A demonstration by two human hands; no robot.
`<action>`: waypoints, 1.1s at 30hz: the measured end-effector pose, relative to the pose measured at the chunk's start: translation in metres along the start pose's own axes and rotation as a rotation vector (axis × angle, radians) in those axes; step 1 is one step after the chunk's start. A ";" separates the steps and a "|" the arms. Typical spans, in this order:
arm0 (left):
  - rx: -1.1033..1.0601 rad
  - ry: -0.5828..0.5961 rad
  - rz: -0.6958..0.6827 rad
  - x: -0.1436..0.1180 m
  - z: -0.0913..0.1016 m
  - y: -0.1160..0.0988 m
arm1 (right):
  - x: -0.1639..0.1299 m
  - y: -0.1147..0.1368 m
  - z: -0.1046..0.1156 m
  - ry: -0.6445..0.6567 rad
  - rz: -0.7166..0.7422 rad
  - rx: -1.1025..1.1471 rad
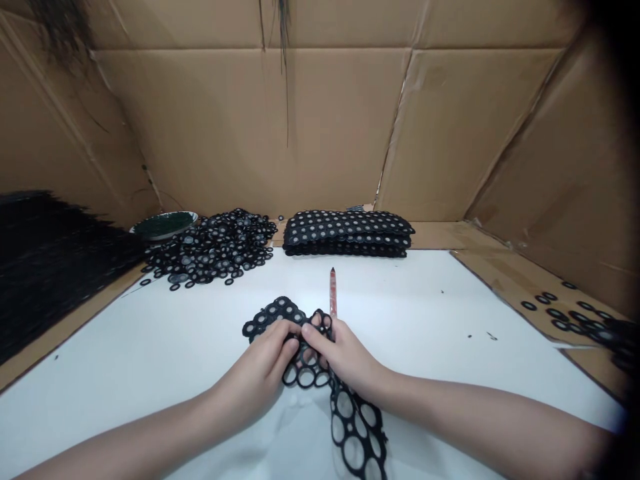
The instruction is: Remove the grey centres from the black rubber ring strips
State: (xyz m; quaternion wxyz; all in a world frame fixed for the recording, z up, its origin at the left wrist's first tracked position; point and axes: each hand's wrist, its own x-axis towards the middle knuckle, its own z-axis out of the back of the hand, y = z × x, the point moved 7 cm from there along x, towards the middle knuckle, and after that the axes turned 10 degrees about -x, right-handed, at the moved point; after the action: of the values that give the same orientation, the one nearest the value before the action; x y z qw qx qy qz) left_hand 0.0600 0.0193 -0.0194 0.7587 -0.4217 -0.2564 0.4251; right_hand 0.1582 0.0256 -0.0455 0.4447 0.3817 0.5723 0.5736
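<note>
One black rubber sheet (320,373) full of round holes is being held over the white counter (165,347), approx center-front. It's gripped by both hands: left hand (260,373) w/ fingers curled and pinching the sheet's upper part, right hand (345,360) w/ fingers pressed onto it from the other side, thumbs nearly touching. The bottom end of the sheet, holes emptied, is left hanging toward the camera. One red pen-like tool (333,293) is seen sticking up just behind the right hand; whether it's gripped can't be told.

Further back, one stack of similar sheets (347,233) w/ grey centers is laid flat; exact sheet count can't be made out. Left of it one pile of loose rings (213,247), too many to count, and one green dish (165,225) beside that. A few more rings (565,310) are scattered on cardboard at right. Cardboard walls (325,120) all round.
</note>
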 end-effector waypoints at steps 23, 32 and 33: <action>0.119 -0.028 0.084 -0.006 -0.004 0.009 | -0.004 0.007 0.001 -0.065 0.070 -0.092; 0.006 -0.159 0.035 0.005 0.021 0.004 | -0.001 0.008 0.004 0.011 -0.002 -0.166; 0.004 -0.242 0.047 0.006 0.032 0.005 | -0.001 0.007 0.003 0.020 -0.011 -0.157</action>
State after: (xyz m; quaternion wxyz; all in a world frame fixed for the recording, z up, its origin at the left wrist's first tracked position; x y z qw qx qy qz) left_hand 0.0371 0.0389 -0.0069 0.7129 -0.3716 -0.3356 0.4910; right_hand 0.1611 0.0256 -0.0382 0.4706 0.3368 0.5322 0.6179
